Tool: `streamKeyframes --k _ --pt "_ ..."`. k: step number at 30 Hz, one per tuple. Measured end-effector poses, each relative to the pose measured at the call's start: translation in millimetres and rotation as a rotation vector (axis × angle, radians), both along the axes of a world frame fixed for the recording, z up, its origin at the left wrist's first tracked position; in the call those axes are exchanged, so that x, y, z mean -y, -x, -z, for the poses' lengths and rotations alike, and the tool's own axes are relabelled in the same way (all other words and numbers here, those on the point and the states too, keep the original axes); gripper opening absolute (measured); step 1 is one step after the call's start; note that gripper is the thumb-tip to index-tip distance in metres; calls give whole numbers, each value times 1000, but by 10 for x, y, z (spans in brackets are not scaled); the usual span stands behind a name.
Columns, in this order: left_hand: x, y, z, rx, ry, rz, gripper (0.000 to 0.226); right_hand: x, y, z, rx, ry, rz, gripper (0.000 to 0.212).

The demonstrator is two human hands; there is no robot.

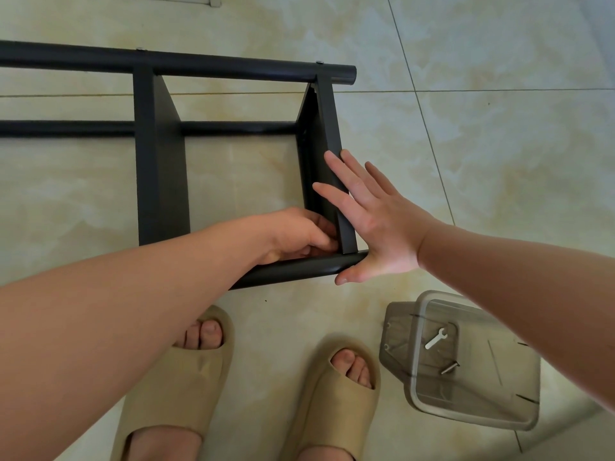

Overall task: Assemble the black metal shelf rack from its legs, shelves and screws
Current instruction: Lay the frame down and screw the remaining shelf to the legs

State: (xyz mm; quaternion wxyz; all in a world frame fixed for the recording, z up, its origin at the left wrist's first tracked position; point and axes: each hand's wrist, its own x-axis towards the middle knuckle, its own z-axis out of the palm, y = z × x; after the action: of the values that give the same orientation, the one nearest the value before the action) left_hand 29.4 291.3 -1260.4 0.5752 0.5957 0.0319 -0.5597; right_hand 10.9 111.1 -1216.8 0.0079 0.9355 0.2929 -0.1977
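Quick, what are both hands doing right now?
Left hand: fingers curled at the shelf corner; what they hold is hidden.
Right hand: open, flat against the shelf.

Glossy marbled beige floor tiles (482,144), daylit.

We're looking it all over for writing and nothing can be read. The black metal shelf rack (161,161) carries no label or brand that we can see. The clear plastic container (466,404) shows only a few dark lines, no letters or numbers. The beige slippers (173,387) are plain too.
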Motion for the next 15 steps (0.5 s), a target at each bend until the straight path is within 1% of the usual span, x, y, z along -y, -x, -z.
streamKeyframes --k 5,7,10,15 --pt "11 -2 -1 -53 13 10 18 -2 -3 6 2 0 -8 132" --pt "23 -3 -11 -16 -22 47 16 -1 -3 7 1 -3 -7 132" --pt "36 1 0 36 -58 31 14 1 -4 3 -7 -6 0 132" --pt "40 -5 16 26 -48 20 17 0 -11 -1 -10 3 -9 132"
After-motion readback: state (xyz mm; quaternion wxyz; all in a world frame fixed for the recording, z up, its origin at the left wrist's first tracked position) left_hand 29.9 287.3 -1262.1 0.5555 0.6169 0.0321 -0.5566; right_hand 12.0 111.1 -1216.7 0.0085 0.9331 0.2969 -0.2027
